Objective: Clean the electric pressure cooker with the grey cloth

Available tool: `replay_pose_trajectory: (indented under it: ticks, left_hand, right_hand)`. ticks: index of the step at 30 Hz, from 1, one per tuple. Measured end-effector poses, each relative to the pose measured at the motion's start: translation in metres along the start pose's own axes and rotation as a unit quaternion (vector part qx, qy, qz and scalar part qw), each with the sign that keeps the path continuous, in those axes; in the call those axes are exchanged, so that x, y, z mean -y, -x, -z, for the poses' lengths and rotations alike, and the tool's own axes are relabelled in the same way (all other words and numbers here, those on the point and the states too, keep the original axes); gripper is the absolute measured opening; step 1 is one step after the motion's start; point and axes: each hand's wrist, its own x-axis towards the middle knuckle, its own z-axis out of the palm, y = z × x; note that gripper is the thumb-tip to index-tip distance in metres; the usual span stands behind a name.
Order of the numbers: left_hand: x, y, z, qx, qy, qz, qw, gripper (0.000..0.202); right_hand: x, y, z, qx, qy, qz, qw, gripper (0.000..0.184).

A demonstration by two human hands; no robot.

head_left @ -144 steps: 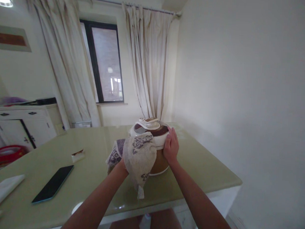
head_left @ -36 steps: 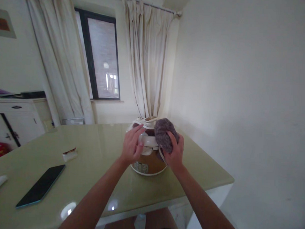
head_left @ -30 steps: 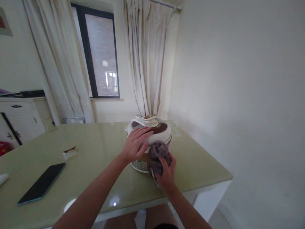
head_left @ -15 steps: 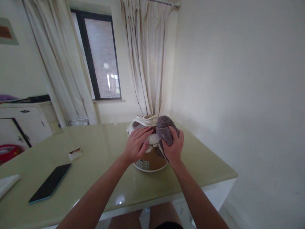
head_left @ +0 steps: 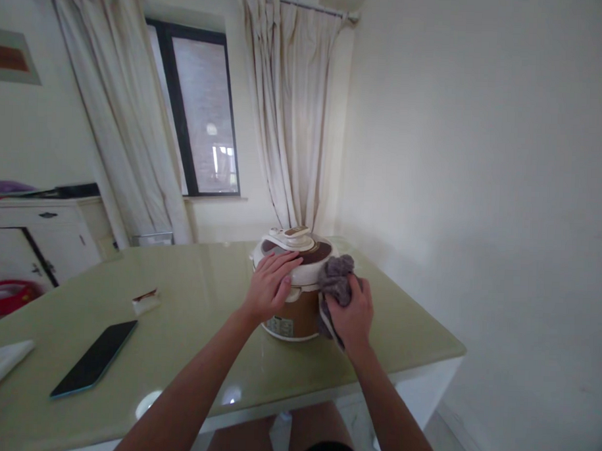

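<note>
A rice cooker point(head_left: 298, 311) with a brown body and a white-rimmed lid stands upright on the pale green table, its lid closed. My left hand point(head_left: 270, 285) rests on the lid's near left side, fingers stretched out flat. In my right hand point(head_left: 353, 313) is a bunched grey-purple cloth point(head_left: 336, 276), pressed to the cooker's right side at the lid's edge. Part of the cloth hangs down beside the brown body. The cooker's right side is hidden behind the cloth and hand.
A dark phone or tablet point(head_left: 95, 360) lies on the table point(head_left: 188, 353) at the left, near a small white packet point(head_left: 145, 301). White folded material point(head_left: 2, 366) is at the left edge. A bare wall point(head_left: 480, 192) rises at the right; curtains point(head_left: 295, 120) hang behind.
My right hand has moved the cloth down and to the right, from the lid's top to the cooker's side, uncovering more of the lid. My left hand stays in place.
</note>
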Motion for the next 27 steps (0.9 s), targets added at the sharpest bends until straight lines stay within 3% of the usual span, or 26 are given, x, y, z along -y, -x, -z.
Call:
replay_pose_trajectory:
  ticks: [2, 4, 8, 11, 13, 15, 17, 19, 22, 25, 27]
  left_hand:
    - [-0.001, 0.000, -0.002, -0.006, 0.002, 0.008, 1.000, 0.048]
    - [-0.002, -0.001, -0.002, -0.006, 0.008, 0.015, 1.000, 0.049]
    - [-0.002, -0.001, 0.000, -0.002, 0.023, 0.020, 1.000, 0.052]
    - [-0.001, -0.001, 0.002, 0.007, 0.033, 0.017, 0.999, 0.054]
    - [-0.001, -0.001, 0.001, 0.005, 0.039, 0.021, 0.999, 0.054]
    - [-0.001, -0.001, -0.002, -0.004, 0.041, 0.034, 0.999, 0.054]
    - [-0.002, -0.002, -0.006, -0.014, 0.039, 0.047, 0.998, 0.053]
    - [-0.004, -0.002, -0.009, -0.020, 0.037, 0.050, 0.998, 0.053]
    - [-0.006, -0.003, -0.009, -0.022, 0.038, 0.053, 0.998, 0.053]
    - [-0.008, -0.004, -0.006, -0.006, 0.035, 0.058, 0.998, 0.054]
    - [-0.007, -0.004, -0.002, 0.011, 0.031, 0.049, 0.998, 0.056]
  right_hand:
    - [0.002, 0.012, -0.009, -0.025, -0.010, -0.024, 0.999, 0.048]
    - [0.007, 0.040, -0.018, -0.018, -0.017, -0.005, 1.000, 0.050]
    - [0.011, 0.086, -0.024, 0.075, 0.007, 0.140, 0.987, 0.033]
    - [0.001, 0.080, -0.015, 0.112, 0.023, 0.229, 0.967, 0.033]
    - [-0.009, 0.066, -0.009, 0.082, 0.013, 0.209, 0.974, 0.040]
    - [-0.017, 0.057, -0.008, 0.023, -0.002, 0.131, 0.991, 0.043]
    - [-0.018, 0.059, -0.012, -0.024, -0.008, 0.052, 0.998, 0.041]
    - [-0.012, 0.071, -0.019, -0.034, -0.003, 0.033, 0.999, 0.038]
    - [0.008, 0.094, -0.030, 0.014, 0.029, 0.133, 0.991, 0.032]
    - [0.034, 0.105, -0.039, 0.085, 0.074, 0.257, 0.960, 0.032]
    - [0.046, 0.105, -0.043, 0.110, 0.079, 0.286, 0.949, 0.037]
